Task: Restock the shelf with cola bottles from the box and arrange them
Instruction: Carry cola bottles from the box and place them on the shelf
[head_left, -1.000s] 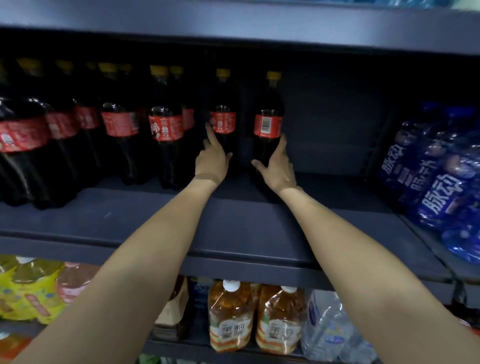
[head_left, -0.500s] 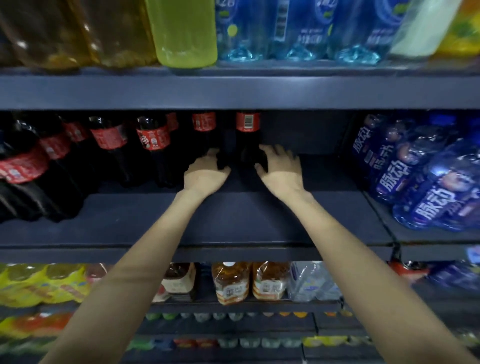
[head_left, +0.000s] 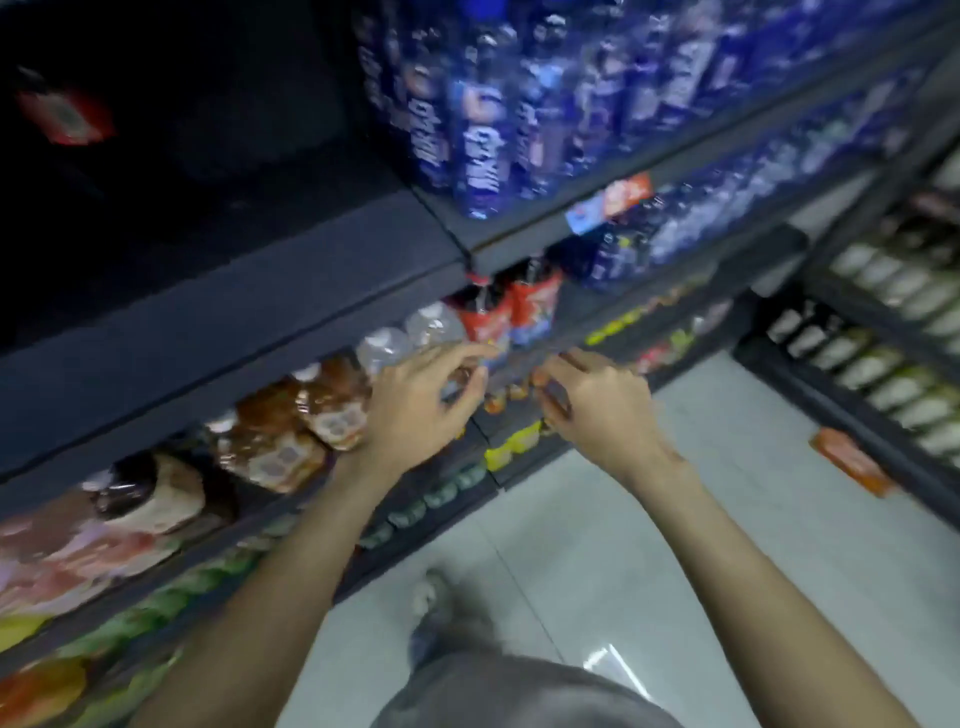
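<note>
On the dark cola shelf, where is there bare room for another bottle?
The dark grey shelf board lies bare from the red-labelled cola bottle at far left to the blue drink bottles on the right. The shelves below are packed. Both hands, left and right, hold nothing.

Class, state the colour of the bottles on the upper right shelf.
Blue: the bottles carry blue wrapping with white lettering, seen in the head view, though blurred.
</note>
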